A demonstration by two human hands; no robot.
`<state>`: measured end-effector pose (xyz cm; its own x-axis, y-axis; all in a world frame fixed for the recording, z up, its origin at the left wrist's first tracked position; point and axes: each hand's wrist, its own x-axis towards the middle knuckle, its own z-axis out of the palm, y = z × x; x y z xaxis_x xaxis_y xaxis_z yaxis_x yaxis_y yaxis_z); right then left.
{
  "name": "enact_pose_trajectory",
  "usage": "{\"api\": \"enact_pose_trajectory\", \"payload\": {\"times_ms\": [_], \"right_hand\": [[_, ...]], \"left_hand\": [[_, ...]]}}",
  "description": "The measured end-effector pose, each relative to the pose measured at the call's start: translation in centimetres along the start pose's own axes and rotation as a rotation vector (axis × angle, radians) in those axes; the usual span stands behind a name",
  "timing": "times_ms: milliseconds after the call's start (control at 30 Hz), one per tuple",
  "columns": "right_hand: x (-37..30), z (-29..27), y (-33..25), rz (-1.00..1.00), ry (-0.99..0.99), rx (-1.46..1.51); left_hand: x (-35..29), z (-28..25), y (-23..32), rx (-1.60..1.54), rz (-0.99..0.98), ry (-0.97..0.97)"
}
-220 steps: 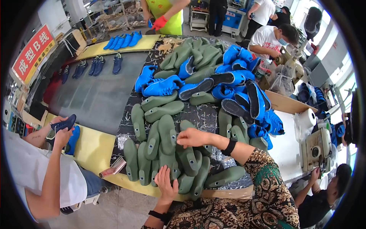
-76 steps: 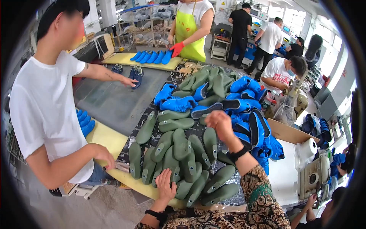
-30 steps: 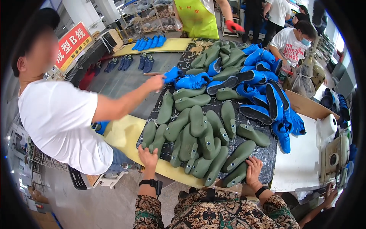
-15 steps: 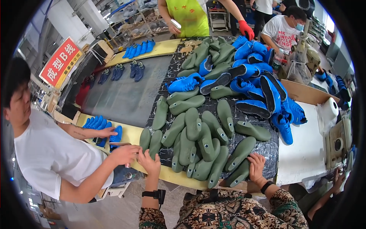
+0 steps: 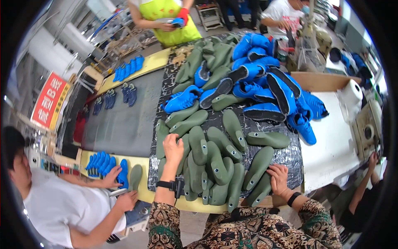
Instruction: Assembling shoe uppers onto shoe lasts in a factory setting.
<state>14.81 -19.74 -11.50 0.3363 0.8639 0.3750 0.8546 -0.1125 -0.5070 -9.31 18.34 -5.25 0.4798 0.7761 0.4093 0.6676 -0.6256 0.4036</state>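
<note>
Green foot-shaped lasts (image 5: pixel 215 164) lie heaped on the near part of our dark-covered counter (image 5: pixel 291 162), many with a small round fitting at one end. Our right hand (image 5: pixel 278 179) rests against the last at the near right edge (image 5: pixel 262 190), its fingers (image 5: pixel 275 169) loosely bent; we cannot tell whether they grip it. Our left hand (image 5: pixel 172 151) is over the lasts at the left, fingers curled but parted (whether they touch one, we cannot tell). Past these lie piled blue shoes (image 5: pixel 284 97), some showing dark undersides. Farther off, a co-worker in a lime apron (image 5: pixel 170 32) holds something blue and blurred.
</note>
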Motion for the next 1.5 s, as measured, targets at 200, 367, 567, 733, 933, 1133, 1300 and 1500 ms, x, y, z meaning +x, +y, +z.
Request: {"api": "enact_pose_trajectory", "payload": {"times_ms": [200,367,567,733,933,1133,1300,1500], "right_hand": [[0.5,-0.5,0.3,0.005,-0.025,0.014],[0.7,-0.7,0.4,0.047,-0.072,-0.001],[0.7,-0.8,0.4,0.068,-0.089,-0.017],[0.7,-0.4,0.4,0.050,-0.087,0.001],[0.7,-0.5,0.5,0.079,-0.072,0.008],[0.8,-0.5,0.8,0.059,-0.033,0.030],[0.3,-0.7,0.9,0.033,0.008,0.022],[-0.2,-0.1,0.9,0.022,0.050,0.040]], "left_hand": [[6.6,2.5,-3.3,0.260,-0.025,-0.277],[9.5,5.6,1.0,0.118,0.109,-0.197],[11.6,9.6,6.0,-0.031,0.358,-0.306],[14.6,14.1,9.4,-0.013,0.416,-0.300],[15.6,17.2,10.9,0.279,0.447,-0.445],[15.0,13.7,10.9,0.368,0.160,-0.570],[14.0,7.0,7.9,-0.044,-0.243,-0.685],[5.1,-1.3,10.8,-0.462,-0.510,-0.672]]}}
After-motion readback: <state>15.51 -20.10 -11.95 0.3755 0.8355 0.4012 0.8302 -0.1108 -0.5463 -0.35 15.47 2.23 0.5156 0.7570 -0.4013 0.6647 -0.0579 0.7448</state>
